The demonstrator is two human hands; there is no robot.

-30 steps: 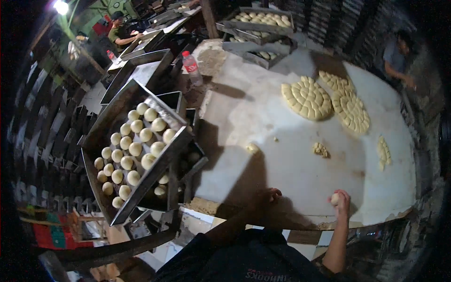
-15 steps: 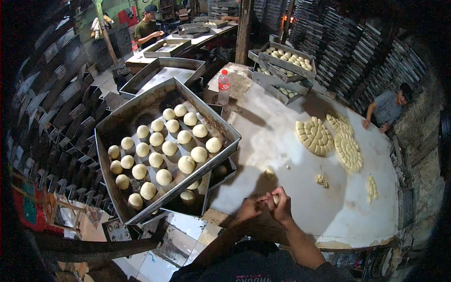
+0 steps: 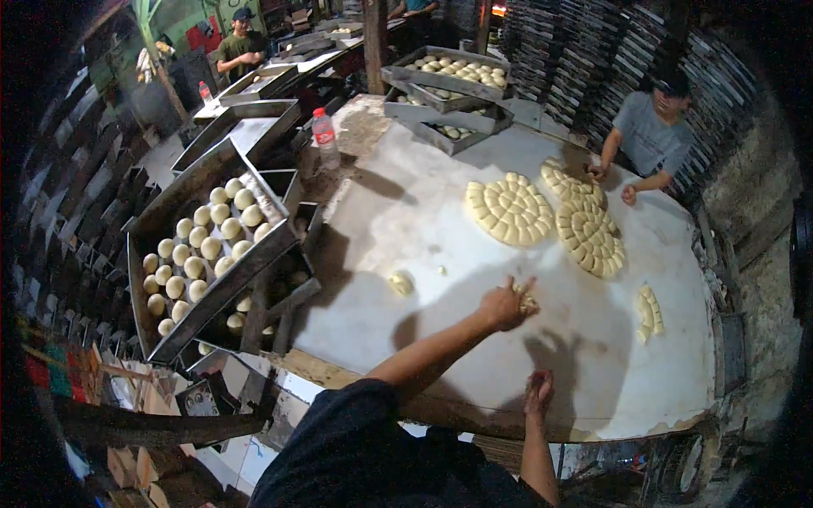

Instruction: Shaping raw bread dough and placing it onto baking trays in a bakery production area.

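My left hand point(image 3: 502, 308) reaches across the table with fingers apart, at a small clump of cut dough pieces point(image 3: 528, 300) that it partly covers. Closer to the table's near edge, my right hand point(image 3: 539, 392) hovers with its fingers loosely apart and no dough visible in it. To the left of my left hand lie a small dough lump point(image 3: 400, 284) and a tiny dough scrap point(image 3: 441, 271). Farther off are flat dough rounds cut into pieces, one round point(image 3: 508, 210) at left and another round point(image 3: 590, 239) beside it. A short strip of cut dough point(image 3: 649, 313) rests at right.
A metal tray point(image 3: 222, 292) of dough balls point(image 3: 210, 248) stands at left on other trays. More ball-filled trays point(image 3: 449, 78) are stacked at the table's far side. A red-capped bottle point(image 3: 325, 140) stands at the far left edge. A co-worker point(image 3: 650, 140) leans at the right edge.
My hands have come apart; the left reached forward to the cut dough clump, the right moved right. The dough piece formerly between them is out of sight. The view has swung right.
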